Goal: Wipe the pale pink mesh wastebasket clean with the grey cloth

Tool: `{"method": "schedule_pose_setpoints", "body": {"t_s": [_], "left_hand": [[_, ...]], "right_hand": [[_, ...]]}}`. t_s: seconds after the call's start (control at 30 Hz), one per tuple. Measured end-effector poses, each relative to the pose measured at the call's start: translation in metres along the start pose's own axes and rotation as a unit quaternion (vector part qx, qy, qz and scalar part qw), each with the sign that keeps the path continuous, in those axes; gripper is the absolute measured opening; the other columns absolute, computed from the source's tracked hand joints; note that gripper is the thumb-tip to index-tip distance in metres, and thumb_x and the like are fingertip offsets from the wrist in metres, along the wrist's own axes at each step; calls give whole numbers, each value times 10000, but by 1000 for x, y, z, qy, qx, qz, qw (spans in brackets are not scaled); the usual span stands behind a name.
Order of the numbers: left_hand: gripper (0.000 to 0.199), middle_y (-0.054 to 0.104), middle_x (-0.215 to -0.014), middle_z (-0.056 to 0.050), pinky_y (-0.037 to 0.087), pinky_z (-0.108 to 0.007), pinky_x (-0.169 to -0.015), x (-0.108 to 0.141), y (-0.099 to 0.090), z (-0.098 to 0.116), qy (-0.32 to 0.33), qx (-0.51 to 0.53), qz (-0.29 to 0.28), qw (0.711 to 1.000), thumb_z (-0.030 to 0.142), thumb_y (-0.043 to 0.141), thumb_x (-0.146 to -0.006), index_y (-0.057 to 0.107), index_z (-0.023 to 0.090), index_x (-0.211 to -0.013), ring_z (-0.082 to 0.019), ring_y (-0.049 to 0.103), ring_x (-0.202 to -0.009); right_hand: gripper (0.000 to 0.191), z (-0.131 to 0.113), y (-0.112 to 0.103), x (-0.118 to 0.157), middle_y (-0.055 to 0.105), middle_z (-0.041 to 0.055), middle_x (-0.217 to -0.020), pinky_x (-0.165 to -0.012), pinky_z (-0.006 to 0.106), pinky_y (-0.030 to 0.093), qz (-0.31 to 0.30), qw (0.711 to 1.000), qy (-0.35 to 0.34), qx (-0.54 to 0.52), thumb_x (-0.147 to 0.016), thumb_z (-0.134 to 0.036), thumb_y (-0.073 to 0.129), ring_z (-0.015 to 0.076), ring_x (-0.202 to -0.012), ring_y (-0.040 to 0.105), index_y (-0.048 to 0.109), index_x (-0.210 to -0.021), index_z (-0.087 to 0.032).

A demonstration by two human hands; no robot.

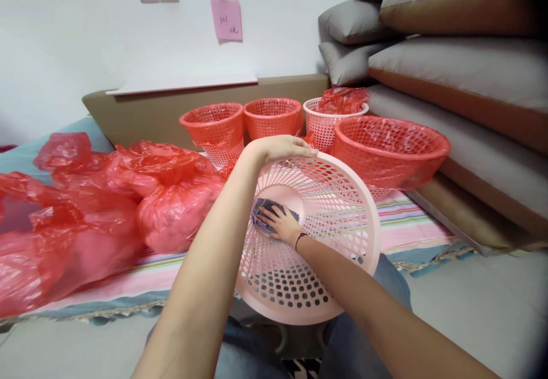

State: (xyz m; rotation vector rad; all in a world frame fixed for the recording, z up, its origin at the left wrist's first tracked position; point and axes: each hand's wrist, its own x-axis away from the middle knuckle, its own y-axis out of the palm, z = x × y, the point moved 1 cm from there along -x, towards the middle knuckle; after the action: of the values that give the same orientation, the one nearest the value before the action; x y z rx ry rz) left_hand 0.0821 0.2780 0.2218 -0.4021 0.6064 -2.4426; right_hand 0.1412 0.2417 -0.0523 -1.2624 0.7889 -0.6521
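Note:
A pink plastic basket (pixel 371 225) with a perforated wall is tilted on its side above my lap, its wide mouth facing me. At its top rim, my left hand (pixel 286 148) is closed over the edge. Deep inside, my right hand (pixel 280 222), with a thin dark band at its wrist, presses a dark grey-purple cloth (pixel 262 206) against the basket's bottom. The fingers are somewhat apart and hold the cloth down from above. Part of the cloth is hidden under that hand.
Behind stand two red-lined baskets (pixel 212 117), a pale basket (pixel 314 119) with a red bag in it and a wide red-lined basket (pixel 394 156). Full red plastic bags (pixel 175 213) sit at left on a striped cloth (pixel 411 225). Grey-brown cushions (pixel 462 71) are stacked at right.

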Motion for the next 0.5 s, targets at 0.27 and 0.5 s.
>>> {"method": "schedule_pose_setpoints", "body": {"t_s": [0.27, 0.5], "left_hand": [[332, 693, -1049, -50, 417, -291, -898, -5, 2, 3, 7, -30, -3, 1000, 369, 679, -735, 702, 153, -986, -218, 588, -1034], [358, 699, -1042, -54, 413, -304, -894, -4, 0, 3, 6, -27, -2, 1000, 412, 683, -737, 710, 159, -990, -229, 590, -1031]], "right_hand": [[577, -3, -3, 1, 275, 33, -1640, -1142, 668, 252, 7, 1000, 26, -8, -973, -437, 485, 399, -1471, 224, 396, -1518, -270], [555, -6, -11, -1, 287, 32, -1636, -1056, 632, 361, -3, 999, 43, -26, -981, -414, 461, 424, -1413, 296, 398, -1518, -290]]}}
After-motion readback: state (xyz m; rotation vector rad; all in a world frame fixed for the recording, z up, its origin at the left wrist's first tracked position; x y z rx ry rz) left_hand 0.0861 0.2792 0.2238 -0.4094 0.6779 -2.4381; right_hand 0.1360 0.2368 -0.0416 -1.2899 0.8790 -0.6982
